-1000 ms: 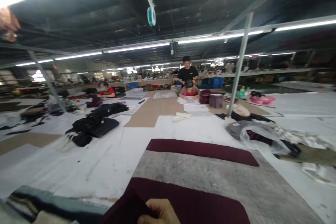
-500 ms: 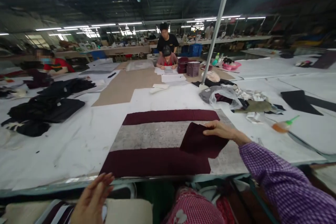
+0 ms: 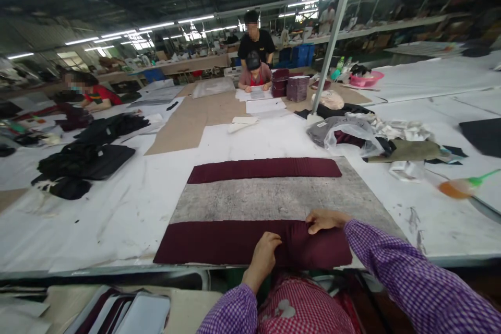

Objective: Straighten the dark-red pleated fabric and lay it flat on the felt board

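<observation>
A maroon fabric piece (image 3: 323,250) lies over the right end of a long maroon fabric strip (image 3: 211,242) along the table's near edge. My right hand (image 3: 326,220) pinches the piece at its far edge, fingers closed, and the cloth rises in a soft fold there. Curled at the left side of the same piece is my left hand (image 3: 266,253), its fingers pressed together on the cloth; the fingertips are partly hidden. A second maroon strip (image 3: 266,168) lies flat farther back, with a worn grey board (image 3: 242,199) showing between the two strips.
Dark folded garments (image 3: 86,162) sit on the left. To the right are a plastic bag (image 3: 352,135), fabric scraps (image 3: 407,151), a bottle of orange liquid (image 3: 457,188) and a metal pole (image 3: 332,36). Stacked panels (image 3: 136,313) lie below the near edge. A co-worker (image 3: 254,73) sits across the table.
My right hand has brought the raised fabric piece down onto the near strip's right end. My left hand has moved right and up from below the table edge to the piece. The view has shifted.
</observation>
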`<action>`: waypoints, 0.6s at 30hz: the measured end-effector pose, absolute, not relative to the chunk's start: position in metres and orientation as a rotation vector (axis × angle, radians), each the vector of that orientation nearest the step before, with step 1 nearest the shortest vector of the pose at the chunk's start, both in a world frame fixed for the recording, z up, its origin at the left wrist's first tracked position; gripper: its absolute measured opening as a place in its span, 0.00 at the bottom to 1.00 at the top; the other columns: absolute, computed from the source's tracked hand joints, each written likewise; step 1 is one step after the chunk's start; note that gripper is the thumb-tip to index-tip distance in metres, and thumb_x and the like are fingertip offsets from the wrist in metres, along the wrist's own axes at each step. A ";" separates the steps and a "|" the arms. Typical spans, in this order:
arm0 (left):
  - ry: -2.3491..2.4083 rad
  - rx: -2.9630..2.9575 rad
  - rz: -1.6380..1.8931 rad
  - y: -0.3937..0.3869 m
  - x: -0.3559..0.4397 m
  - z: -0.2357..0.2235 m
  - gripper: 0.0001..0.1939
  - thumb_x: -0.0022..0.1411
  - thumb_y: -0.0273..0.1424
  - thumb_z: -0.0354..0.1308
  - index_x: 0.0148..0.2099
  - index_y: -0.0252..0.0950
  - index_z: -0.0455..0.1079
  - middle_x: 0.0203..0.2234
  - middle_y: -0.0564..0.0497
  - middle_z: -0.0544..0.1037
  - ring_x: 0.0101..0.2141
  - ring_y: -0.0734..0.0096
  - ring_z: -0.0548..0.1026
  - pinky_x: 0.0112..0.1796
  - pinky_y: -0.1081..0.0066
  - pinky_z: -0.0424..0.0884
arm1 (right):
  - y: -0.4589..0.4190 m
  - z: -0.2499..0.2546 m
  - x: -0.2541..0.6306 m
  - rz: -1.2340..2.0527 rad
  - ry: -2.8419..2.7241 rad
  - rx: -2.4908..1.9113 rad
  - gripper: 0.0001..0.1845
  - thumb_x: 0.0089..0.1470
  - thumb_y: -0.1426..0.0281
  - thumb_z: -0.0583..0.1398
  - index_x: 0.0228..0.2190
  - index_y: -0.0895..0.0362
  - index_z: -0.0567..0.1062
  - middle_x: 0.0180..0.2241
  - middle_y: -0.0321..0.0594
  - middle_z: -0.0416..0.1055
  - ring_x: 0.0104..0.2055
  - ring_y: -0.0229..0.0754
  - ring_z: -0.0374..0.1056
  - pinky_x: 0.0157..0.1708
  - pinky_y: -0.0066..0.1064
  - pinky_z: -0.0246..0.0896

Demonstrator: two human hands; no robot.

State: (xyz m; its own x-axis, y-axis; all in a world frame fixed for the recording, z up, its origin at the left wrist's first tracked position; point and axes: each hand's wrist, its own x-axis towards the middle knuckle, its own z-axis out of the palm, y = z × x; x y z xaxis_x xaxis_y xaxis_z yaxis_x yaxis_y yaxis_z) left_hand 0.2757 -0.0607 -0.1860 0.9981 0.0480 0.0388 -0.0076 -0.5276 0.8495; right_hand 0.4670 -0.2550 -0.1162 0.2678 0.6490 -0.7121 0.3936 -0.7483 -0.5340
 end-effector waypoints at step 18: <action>-0.100 2.378 -0.038 -0.063 0.265 -0.193 0.24 0.57 0.17 0.45 0.52 0.36 0.69 0.53 0.49 0.72 0.53 0.64 0.62 0.53 0.60 0.62 | -0.229 -0.139 0.461 1.196 -1.073 -2.749 0.13 0.58 0.65 0.59 0.43 0.59 0.72 0.45 0.42 0.71 0.45 0.45 0.69 0.45 0.44 0.66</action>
State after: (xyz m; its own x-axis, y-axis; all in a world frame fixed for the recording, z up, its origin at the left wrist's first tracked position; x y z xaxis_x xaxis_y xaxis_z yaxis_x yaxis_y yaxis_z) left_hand 0.2648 -0.0635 -0.1932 0.9965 -0.0834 0.0018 -0.0616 -0.7210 0.6902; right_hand 0.4608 -0.2287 -0.1390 0.4911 0.5654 -0.6627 0.5976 -0.7722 -0.2159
